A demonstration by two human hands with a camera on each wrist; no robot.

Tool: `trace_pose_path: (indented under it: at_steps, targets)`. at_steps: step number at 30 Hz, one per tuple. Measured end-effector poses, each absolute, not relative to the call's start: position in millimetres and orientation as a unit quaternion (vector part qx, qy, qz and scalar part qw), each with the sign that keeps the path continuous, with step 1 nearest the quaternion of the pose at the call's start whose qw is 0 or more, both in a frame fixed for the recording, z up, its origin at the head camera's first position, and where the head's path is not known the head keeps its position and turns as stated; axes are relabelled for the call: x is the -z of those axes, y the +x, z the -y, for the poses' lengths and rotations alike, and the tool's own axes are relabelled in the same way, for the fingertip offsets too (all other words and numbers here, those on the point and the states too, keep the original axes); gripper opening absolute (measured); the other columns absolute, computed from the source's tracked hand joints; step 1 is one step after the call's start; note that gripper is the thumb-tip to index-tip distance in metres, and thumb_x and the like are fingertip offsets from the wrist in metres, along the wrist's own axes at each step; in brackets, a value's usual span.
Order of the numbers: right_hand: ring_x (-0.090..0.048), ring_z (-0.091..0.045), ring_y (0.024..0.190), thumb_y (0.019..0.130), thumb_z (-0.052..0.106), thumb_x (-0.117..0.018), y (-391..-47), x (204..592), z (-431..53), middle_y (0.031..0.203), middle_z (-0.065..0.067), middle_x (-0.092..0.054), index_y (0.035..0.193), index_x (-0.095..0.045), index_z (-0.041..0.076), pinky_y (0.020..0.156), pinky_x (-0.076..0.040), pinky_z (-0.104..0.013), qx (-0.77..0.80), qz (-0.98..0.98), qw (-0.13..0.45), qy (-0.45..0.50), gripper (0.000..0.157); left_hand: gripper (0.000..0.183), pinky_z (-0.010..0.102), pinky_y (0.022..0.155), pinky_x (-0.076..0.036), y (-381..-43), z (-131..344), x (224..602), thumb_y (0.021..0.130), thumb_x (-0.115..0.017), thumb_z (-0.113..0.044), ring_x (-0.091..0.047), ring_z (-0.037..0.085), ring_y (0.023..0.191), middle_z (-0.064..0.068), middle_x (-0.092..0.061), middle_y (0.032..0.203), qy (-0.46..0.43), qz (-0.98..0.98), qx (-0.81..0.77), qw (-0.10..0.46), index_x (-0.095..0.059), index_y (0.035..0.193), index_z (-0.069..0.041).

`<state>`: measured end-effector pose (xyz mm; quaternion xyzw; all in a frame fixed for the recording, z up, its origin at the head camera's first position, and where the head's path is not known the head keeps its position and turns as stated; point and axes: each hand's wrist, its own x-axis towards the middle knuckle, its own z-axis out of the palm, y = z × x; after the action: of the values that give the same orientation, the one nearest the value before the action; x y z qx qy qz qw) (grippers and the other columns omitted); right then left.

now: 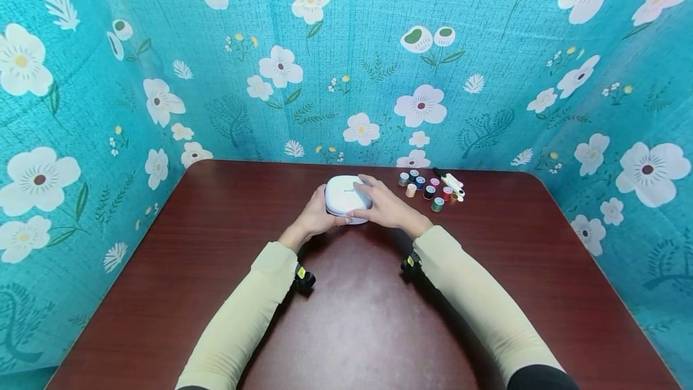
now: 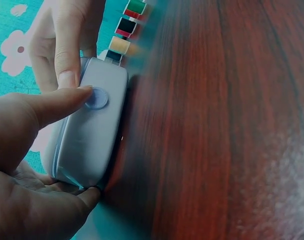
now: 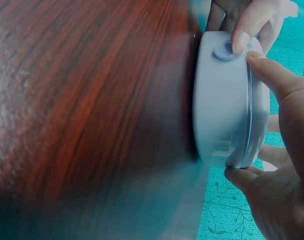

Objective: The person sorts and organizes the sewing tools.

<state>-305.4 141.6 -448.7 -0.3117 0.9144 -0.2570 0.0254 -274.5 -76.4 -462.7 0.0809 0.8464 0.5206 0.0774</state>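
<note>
A small white rounded case (image 1: 340, 194) with a seam round its side sits near the table's back edge, lid down. My left hand (image 1: 315, 214) grips its left side, fingers curled at the end and the thumb on the round bluish button (image 2: 98, 100) at the front. From the right, my right hand (image 1: 387, 204) holds the case too, its fingers over the top and far end. In the right wrist view the right thumb (image 3: 269, 70) presses at the seam beside the button. What the case contains is hidden.
Several small thread spools (image 1: 429, 192) in different colours stand to the right of the case. Beside them lie a white slender item (image 1: 452, 183) and a dark one. A flowered teal cloth (image 1: 325, 77) hangs behind and at both sides of the dark wooden table (image 1: 346, 318).
</note>
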Motion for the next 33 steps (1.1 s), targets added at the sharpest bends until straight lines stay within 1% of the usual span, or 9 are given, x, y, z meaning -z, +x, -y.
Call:
trace_pose_path:
  at_steps: [8, 12, 20, 26, 30, 33]
  targets:
    - [-0.035, -0.041, 0.145, 0.092, 0.043, -0.076, -307.7, 443.4, -143.3, 0.161, -0.025, -0.033, 0.15, -0.048, -0.001, 0.113, -0.038, -0.053, 0.259, -0.909, 0.032, -0.324, 0.078, 0.104, 0.048, 0.114, -0.034, -274.7, 76.1, 461.8, 0.075, -0.09, -0.011, -0.042, 0.034, 0.132, 0.02, -0.038, 0.15, 0.069, -0.842, -0.527, 0.088, -0.025, 0.156, 0.0]
    - [-0.035, -0.041, 0.145, 0.093, 0.043, -0.075, -308.9, 440.4, -144.5, 0.161, -0.024, -0.032, 0.151, -0.047, -0.001, 0.114, -0.037, -0.053, 0.253, -0.911, 0.04, -0.324, 0.078, 0.103, 0.049, 0.115, -0.033, -275.6, 76.4, 463.8, 0.076, -0.09, -0.011, -0.041, 0.034, 0.133, 0.02, -0.038, 0.15, 0.074, -0.837, -0.535, 0.09, -0.025, 0.155, 0.0]
    - [-0.034, -0.041, 0.146, 0.094, 0.046, -0.073, -308.7, 437.5, -146.7, 0.163, -0.022, -0.032, 0.153, -0.046, 0.002, 0.115, -0.036, -0.054, 0.257, -0.909, 0.057, -0.322, 0.079, 0.104, 0.049, 0.116, -0.032, -276.4, 79.0, 469.2, 0.076, -0.091, -0.013, -0.04, 0.033, 0.134, 0.017, -0.038, 0.15, 0.078, -0.837, -0.534, 0.088, -0.025, 0.156, -0.003]
    - [-0.034, -0.04, 0.147, 0.094, 0.051, -0.071, -312.4, 438.7, -148.1, 0.162, -0.02, -0.033, 0.153, -0.047, 0.004, 0.116, -0.033, -0.055, 0.253, -0.911, 0.05, -0.321, 0.079, 0.104, 0.05, 0.115, -0.033, -276.7, 79.5, 469.5, 0.076, -0.092, -0.016, -0.042, 0.033, 0.134, 0.017, -0.039, 0.15, 0.087, -0.845, -0.522, 0.078, -0.027, 0.156, -0.004]
    - [-0.034, -0.04, 0.147, 0.093, 0.052, -0.072, -313.2, 437.4, -149.1, 0.162, -0.019, -0.036, 0.152, -0.049, 0.006, 0.116, -0.031, -0.057, 0.267, -0.909, 0.053, -0.315, 0.078, 0.105, 0.05, 0.116, -0.033, -277.0, 80.4, 468.9, 0.076, -0.092, -0.019, -0.042, 0.032, 0.134, 0.017, -0.04, 0.15, 0.083, -0.852, -0.51, 0.079, -0.027, 0.156, -0.005]
    - [-0.036, -0.039, 0.146, 0.092, 0.051, -0.074, -314.1, 437.0, -149.7, 0.16, -0.018, -0.039, 0.15, -0.052, 0.008, 0.115, -0.033, -0.057, 0.283, -0.905, 0.052, -0.315, 0.076, 0.106, 0.05, 0.116, -0.032, -277.1, 81.3, 468.7, 0.076, -0.093, -0.02, -0.042, 0.032, 0.135, 0.016, -0.04, 0.15, 0.079, -0.856, -0.504, 0.082, -0.027, 0.157, -0.006]
